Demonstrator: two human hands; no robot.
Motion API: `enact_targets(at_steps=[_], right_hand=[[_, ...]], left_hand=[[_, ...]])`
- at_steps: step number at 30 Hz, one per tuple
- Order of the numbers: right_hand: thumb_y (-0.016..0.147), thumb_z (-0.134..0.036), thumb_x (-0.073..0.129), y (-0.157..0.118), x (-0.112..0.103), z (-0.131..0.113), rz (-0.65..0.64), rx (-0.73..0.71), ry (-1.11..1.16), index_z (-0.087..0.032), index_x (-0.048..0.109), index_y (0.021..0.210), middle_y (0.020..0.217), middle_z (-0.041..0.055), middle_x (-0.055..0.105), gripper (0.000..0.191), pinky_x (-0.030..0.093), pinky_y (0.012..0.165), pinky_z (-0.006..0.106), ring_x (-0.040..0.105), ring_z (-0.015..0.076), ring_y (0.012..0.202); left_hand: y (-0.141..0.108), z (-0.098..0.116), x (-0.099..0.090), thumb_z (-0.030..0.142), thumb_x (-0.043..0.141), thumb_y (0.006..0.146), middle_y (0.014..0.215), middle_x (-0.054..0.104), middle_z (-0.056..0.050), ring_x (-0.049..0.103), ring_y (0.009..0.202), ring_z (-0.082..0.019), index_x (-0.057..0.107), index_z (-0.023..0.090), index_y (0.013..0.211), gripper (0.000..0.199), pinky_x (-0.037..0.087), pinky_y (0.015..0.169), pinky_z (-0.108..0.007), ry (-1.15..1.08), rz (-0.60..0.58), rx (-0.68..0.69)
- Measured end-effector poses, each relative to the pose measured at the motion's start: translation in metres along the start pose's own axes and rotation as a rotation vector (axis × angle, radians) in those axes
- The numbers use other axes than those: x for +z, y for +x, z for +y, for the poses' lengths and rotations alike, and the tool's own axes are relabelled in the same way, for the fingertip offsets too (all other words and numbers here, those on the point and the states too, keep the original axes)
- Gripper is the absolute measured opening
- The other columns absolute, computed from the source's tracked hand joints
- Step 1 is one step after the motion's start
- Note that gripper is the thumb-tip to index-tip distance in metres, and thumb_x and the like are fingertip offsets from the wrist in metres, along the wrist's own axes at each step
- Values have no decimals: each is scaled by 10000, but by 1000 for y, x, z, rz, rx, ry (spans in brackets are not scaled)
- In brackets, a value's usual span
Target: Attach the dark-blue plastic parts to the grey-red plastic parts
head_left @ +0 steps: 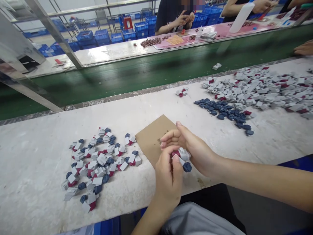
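Between my hands is a small grey, dark red and navy part point(181, 155). My left hand point(168, 178) grips it, thumb pressed against its grey block. Beside it, my right hand point(192, 147) has its fingers stretched out and the palm turned toward the part. A brown cardboard square point(151, 137) lies under and behind the hands. To the left is a group of similar grey, red and navy assemblies point(97, 163). Small navy pieces point(226, 111) lie in a band at the right, beside a large pile of grey and red pieces point(264, 89).
The white table point(31, 147) ends at a green conveyor belt point(117, 78). A metal post point(53, 32) rises at the left. Across the belt, people work at a bench with a white bottle point(241, 18). Blue crates point(101, 36) stand behind.
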State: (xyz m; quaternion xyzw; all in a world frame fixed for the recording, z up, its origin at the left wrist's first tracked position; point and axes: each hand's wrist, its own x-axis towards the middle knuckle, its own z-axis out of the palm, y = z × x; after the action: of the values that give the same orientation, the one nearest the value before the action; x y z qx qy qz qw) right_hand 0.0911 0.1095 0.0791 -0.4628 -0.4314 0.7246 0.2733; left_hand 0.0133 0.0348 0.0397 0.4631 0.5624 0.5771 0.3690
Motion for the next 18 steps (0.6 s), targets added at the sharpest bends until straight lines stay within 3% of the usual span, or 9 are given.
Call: enact_targets(at_steps=[4, 8, 12, 15, 18], right_hand=[[827, -638, 345, -13, 8, 11, -7, -130, 155, -177, 644, 711, 710, 46, 665, 562, 486, 711, 274, 619, 152, 711], [840, -639, 294, -24, 15, 17, 28, -339, 266, -187, 654, 687, 647, 52, 668, 597, 502, 697, 325, 631, 181, 679], [814, -657, 328, -34, 19, 17, 114, -560, 296, -214, 679, 700, 677, 60, 674, 576, 502, 704, 357, 634, 210, 724], [804, -681, 298, -37, 18, 17, 160, -615, 243, -221, 675, 661, 597, 59, 640, 612, 499, 658, 366, 623, 216, 669], [817, -681, 228, -37, 14, 15, 167, -654, 205, -218, 658, 598, 488, 53, 568, 669, 477, 585, 355, 594, 207, 586]], left_hand=[[-2, -12, 8, 171, 363, 882, 919, 655, -65, 595, 867, -165, 568, 188, 988, 232, 452, 740, -267, 150, 72, 252], [-8, -19, 12, 161, 287, 908, 1009, 662, -52, 586, 980, -169, 564, 225, 1085, 335, 438, 819, -283, 228, 162, 389], [-13, -16, 19, 213, 258, 927, 939, 675, -37, 617, 896, -161, 580, 238, 1073, 354, 458, 761, -277, 174, 243, 345], [-16, -13, 23, 231, 319, 916, 921, 679, -39, 632, 839, -169, 598, 243, 1039, 306, 472, 713, -277, 120, 258, 243], [-21, -13, 24, 200, 390, 890, 948, 686, -29, 637, 854, -180, 592, 273, 1079, 286, 477, 713, -280, 122, 233, 270]])
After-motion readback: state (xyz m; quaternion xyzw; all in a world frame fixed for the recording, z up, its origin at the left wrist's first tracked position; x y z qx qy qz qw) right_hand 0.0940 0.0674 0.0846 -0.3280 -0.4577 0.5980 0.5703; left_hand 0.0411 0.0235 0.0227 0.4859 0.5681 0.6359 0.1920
